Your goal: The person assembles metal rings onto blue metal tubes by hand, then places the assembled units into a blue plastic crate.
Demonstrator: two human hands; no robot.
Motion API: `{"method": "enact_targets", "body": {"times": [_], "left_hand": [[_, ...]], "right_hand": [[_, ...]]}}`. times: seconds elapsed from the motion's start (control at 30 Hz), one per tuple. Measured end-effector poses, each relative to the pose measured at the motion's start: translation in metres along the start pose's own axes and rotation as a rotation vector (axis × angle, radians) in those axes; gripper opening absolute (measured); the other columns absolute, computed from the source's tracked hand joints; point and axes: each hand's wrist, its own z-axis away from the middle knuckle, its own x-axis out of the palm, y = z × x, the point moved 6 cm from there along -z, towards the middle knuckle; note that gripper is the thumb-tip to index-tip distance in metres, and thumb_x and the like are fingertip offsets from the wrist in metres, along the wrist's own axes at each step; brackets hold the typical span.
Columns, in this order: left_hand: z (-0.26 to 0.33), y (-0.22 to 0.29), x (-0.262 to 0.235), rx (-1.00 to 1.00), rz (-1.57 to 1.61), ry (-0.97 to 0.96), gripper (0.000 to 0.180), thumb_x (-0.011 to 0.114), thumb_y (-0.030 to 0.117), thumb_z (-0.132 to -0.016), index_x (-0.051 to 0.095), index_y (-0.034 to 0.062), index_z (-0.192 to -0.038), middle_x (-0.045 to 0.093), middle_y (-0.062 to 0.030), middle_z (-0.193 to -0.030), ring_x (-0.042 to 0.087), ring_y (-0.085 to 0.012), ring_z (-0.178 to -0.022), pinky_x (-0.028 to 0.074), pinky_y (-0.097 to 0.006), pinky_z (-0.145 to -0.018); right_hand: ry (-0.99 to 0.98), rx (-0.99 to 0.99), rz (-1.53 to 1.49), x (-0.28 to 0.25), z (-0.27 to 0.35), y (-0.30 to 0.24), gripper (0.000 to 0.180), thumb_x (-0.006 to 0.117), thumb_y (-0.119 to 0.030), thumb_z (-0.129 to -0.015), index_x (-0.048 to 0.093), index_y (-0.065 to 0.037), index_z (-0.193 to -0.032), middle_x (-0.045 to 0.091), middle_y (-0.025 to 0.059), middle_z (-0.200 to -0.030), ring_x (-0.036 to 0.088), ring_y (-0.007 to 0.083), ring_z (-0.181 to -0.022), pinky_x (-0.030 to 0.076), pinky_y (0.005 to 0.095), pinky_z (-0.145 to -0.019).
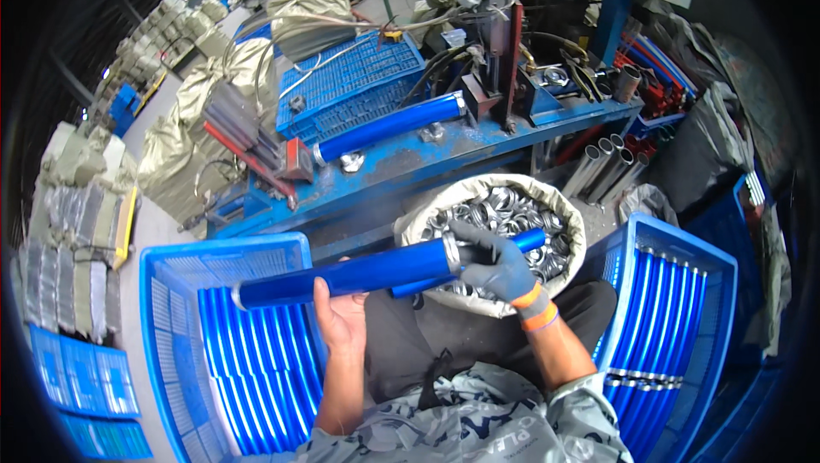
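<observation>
A long, shiny blue tube (342,280) with silver metal rings at its ends lies slantwise in front of me. My bare left hand (342,318) supports it from below near the middle, thumb up along its near side. My right hand (500,268), in a grey glove with an orange cuff, is closed around the ringed right end. A thinner blue rod-like piece (530,241) passes behind the right hand, with its other end showing under the tube. Just beyond sits a white sack (574,222) full of loose metal rings (512,215).
Blue crates hold rows of blue tubes: one on the left (224,249), one on the right (726,292). Ahead stands a blue metal bench (393,174) carrying another blue tube (389,127) between two fixtures. Bare metal pipes (602,164) stand right of the sack.
</observation>
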Motion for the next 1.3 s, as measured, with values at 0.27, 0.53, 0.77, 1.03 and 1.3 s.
{"method": "enact_targets", "body": {"times": [0.27, 0.53, 0.77, 1.03, 1.3], "left_hand": [[-0.041, 0.002, -0.018, -0.088, 0.244, 0.042, 0.047, 0.076, 0.044, -0.114, 0.069, 0.0090, -0.145, 0.077, -0.0103, -0.139, 0.074, -0.0257, -0.126, 0.064, -0.041, -0.101], [-0.075, 0.021, -0.035, -0.066, 0.146, 0.153, 0.042, 0.072, 0.042, -0.117, 0.070, 0.0078, -0.142, 0.077, -0.0108, -0.136, 0.072, -0.0242, -0.125, 0.062, -0.042, -0.103], [-0.119, -0.003, -0.064, -0.050, 0.024, 0.209, 0.038, 0.078, 0.035, -0.114, 0.071, 0.0090, -0.141, 0.077, -0.0091, -0.135, 0.072, -0.0250, -0.129, 0.063, -0.046, -0.107], [-0.324, -0.154, 0.082, -0.158, 0.010, 0.162, 0.062, 0.090, 0.038, -0.106, 0.061, 0.0087, -0.153, 0.066, -0.0107, -0.147, 0.066, -0.0285, -0.136, 0.061, -0.049, -0.110], [-0.437, -0.223, 0.042, -0.237, -0.018, 0.293, 0.085, 0.098, 0.037, -0.098, 0.055, -0.0086, -0.156, 0.066, -0.0274, -0.152, 0.070, -0.0479, -0.137, 0.064, -0.059, -0.114]], "right_hand": [[0.158, -0.316, 0.426, -0.075, -0.212, 0.007, 0.071, 0.085, -0.025, -0.104, 0.060, 0.001, -0.166, 0.066, 0.0221, -0.164, 0.066, 0.0337, -0.147, 0.050, 0.0430, -0.125], [0.363, -0.450, 1.880, -0.088, -0.387, 0.039, 0.073, 0.085, -0.023, -0.091, 0.062, -0.020, -0.161, 0.065, 0.0166, -0.162, 0.055, 0.0436, -0.156, 0.040, 0.0596, -0.129], [0.074, -0.646, 1.405, -0.022, -0.342, -0.063, 0.067, 0.086, -0.031, -0.086, 0.068, -0.014, -0.149, 0.076, 0.0170, -0.133, 0.073, 0.0435, -0.123, 0.056, 0.0549, -0.110], [0.572, -0.664, 0.523, -0.141, -0.077, -0.152, 0.079, 0.075, 0.000, -0.095, 0.048, 0.001, -0.170, 0.069, 0.0149, -0.149, 0.072, 0.0227, -0.126, 0.059, 0.0363, -0.108], [0.814, -0.430, 0.478, -0.162, 0.085, -0.094, 0.091, 0.088, -0.031, -0.088, 0.052, 0.005, -0.164, 0.074, 0.0185, -0.142, 0.077, 0.0284, -0.122, 0.061, 0.0425, -0.108]]}}
